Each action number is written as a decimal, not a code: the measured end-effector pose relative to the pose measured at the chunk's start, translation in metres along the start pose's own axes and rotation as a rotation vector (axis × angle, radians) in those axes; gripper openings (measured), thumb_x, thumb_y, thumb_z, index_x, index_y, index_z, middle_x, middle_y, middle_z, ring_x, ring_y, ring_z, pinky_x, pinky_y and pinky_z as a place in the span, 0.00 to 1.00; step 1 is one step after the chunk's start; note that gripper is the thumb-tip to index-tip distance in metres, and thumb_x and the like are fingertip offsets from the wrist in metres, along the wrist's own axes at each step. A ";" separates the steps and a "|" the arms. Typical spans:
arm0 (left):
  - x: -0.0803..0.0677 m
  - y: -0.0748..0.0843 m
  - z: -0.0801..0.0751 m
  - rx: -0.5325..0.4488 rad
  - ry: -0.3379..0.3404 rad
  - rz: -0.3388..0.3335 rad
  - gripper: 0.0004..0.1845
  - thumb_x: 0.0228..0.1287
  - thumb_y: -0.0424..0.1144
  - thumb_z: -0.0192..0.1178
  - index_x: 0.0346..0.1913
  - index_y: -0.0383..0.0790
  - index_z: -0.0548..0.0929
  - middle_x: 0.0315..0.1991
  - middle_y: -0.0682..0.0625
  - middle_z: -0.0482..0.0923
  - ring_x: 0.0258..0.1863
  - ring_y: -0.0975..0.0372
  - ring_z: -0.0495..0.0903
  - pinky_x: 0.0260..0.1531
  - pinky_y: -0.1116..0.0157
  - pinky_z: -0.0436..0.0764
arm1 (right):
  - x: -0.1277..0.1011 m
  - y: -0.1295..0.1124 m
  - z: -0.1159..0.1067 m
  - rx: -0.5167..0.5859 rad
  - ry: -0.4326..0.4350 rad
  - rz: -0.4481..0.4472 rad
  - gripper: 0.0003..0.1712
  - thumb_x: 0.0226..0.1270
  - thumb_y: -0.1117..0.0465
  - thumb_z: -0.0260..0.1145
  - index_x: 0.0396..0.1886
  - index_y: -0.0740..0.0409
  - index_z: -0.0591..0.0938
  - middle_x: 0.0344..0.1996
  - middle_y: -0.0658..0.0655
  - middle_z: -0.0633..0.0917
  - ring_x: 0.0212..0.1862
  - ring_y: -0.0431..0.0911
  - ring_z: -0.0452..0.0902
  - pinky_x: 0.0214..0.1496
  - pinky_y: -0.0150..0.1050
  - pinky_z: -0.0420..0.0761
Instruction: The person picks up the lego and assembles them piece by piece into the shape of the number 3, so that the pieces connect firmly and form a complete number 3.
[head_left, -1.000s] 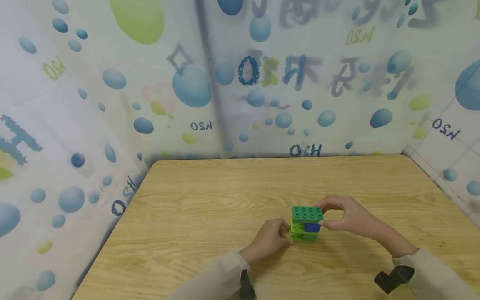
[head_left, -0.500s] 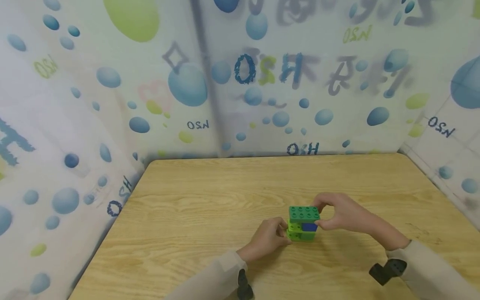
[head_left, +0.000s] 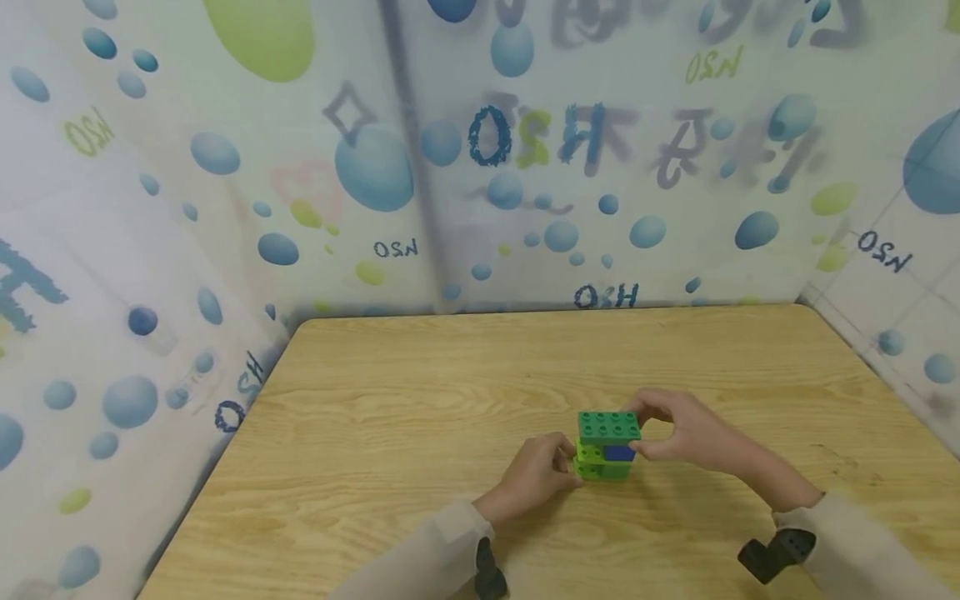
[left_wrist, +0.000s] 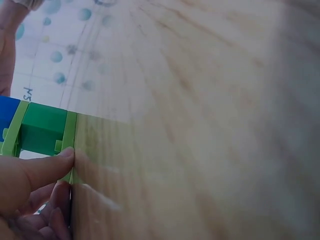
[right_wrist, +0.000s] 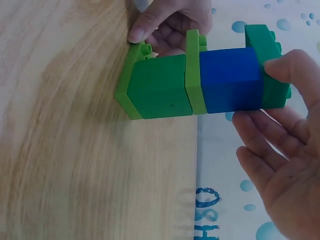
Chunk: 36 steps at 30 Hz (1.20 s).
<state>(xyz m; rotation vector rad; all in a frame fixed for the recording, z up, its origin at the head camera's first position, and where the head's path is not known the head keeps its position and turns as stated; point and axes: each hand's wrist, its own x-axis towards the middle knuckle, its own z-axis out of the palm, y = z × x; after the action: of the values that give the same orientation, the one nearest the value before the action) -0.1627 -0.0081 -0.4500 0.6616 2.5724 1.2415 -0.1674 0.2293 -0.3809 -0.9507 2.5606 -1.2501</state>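
The light is soft, even and bright, with only weak shadows under the block stack (head_left: 607, 448) on the surface (head_left: 420, 417). The head view bends at its edges. The left wrist view is strongly blurred beyond the stack; the right wrist view is sharper.

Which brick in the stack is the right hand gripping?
The dark green studded brick on top; the right hand pinches it, above the blue brick. The left hand steadies the light green base.

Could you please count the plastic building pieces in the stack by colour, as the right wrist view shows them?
Dark green plastic bricks: 2
Light green thin plastic plates: 2
Blue plastic brick: 1
Total: 5
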 end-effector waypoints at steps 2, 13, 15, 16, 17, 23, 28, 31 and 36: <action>0.000 0.000 0.000 -0.004 0.000 -0.002 0.17 0.47 0.30 0.70 0.41 0.32 0.78 0.21 0.57 0.72 0.20 0.71 0.68 0.20 0.74 0.70 | -0.002 0.003 0.002 0.037 0.010 0.003 0.13 0.58 0.60 0.68 0.42 0.52 0.76 0.36 0.46 0.79 0.40 0.40 0.77 0.49 0.46 0.74; -0.003 0.001 -0.002 -0.059 -0.027 0.018 0.20 0.49 0.31 0.69 0.46 0.33 0.76 0.23 0.57 0.72 0.21 0.71 0.69 0.22 0.74 0.71 | -0.017 0.017 0.010 0.193 0.076 0.051 0.25 0.59 0.63 0.66 0.56 0.62 0.72 0.44 0.57 0.78 0.46 0.40 0.76 0.48 0.46 0.75; -0.003 0.000 -0.003 -0.071 -0.028 0.016 0.22 0.48 0.32 0.69 0.47 0.33 0.76 0.24 0.57 0.72 0.22 0.71 0.69 0.23 0.74 0.72 | -0.018 0.020 0.012 0.200 0.081 0.048 0.27 0.58 0.63 0.67 0.57 0.64 0.71 0.44 0.58 0.78 0.45 0.40 0.76 0.47 0.45 0.75; -0.004 -0.001 -0.003 -0.078 -0.030 0.015 0.23 0.48 0.33 0.70 0.48 0.33 0.75 0.24 0.56 0.73 0.22 0.71 0.70 0.24 0.74 0.72 | -0.019 0.022 0.013 0.206 0.085 0.047 0.27 0.58 0.64 0.67 0.57 0.65 0.71 0.43 0.58 0.79 0.45 0.40 0.76 0.47 0.44 0.76; -0.004 -0.001 -0.004 -0.087 -0.032 0.011 0.24 0.48 0.33 0.70 0.48 0.33 0.75 0.24 0.56 0.73 0.23 0.71 0.70 0.24 0.74 0.72 | -0.020 0.023 0.014 0.212 0.088 0.048 0.27 0.58 0.64 0.67 0.57 0.65 0.71 0.43 0.58 0.79 0.44 0.40 0.77 0.46 0.43 0.76; -0.008 0.003 -0.010 -0.155 -0.004 -0.003 0.28 0.46 0.36 0.71 0.52 0.36 0.74 0.28 0.54 0.74 0.25 0.69 0.72 0.25 0.72 0.74 | -0.024 0.028 0.023 0.260 0.102 0.065 0.24 0.58 0.66 0.66 0.53 0.69 0.73 0.42 0.58 0.80 0.43 0.41 0.77 0.44 0.35 0.77; -0.011 0.009 -0.013 -0.162 0.059 0.014 0.28 0.47 0.38 0.71 0.53 0.38 0.74 0.32 0.53 0.73 0.28 0.68 0.74 0.26 0.73 0.74 | -0.025 0.028 0.030 0.293 0.102 0.058 0.23 0.58 0.68 0.66 0.52 0.70 0.73 0.43 0.62 0.79 0.43 0.41 0.78 0.45 0.33 0.76; -0.012 0.011 -0.013 -0.164 0.080 0.023 0.25 0.49 0.39 0.70 0.51 0.39 0.75 0.31 0.54 0.73 0.28 0.68 0.73 0.26 0.72 0.74 | -0.025 0.027 0.033 0.307 0.107 0.075 0.22 0.58 0.67 0.66 0.52 0.70 0.73 0.43 0.64 0.79 0.43 0.41 0.78 0.45 0.32 0.75; -0.012 0.013 -0.014 -0.166 0.094 0.037 0.21 0.51 0.37 0.69 0.49 0.40 0.77 0.30 0.56 0.73 0.28 0.70 0.72 0.27 0.73 0.74 | -0.025 0.028 0.036 0.294 0.132 0.107 0.22 0.57 0.66 0.67 0.51 0.70 0.74 0.42 0.63 0.79 0.42 0.41 0.78 0.45 0.32 0.76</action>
<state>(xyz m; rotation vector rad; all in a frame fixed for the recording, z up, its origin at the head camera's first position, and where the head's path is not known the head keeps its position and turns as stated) -0.1533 -0.0162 -0.4312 0.6340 2.5039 1.5126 -0.1475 0.2330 -0.4292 -0.6829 2.3885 -1.6474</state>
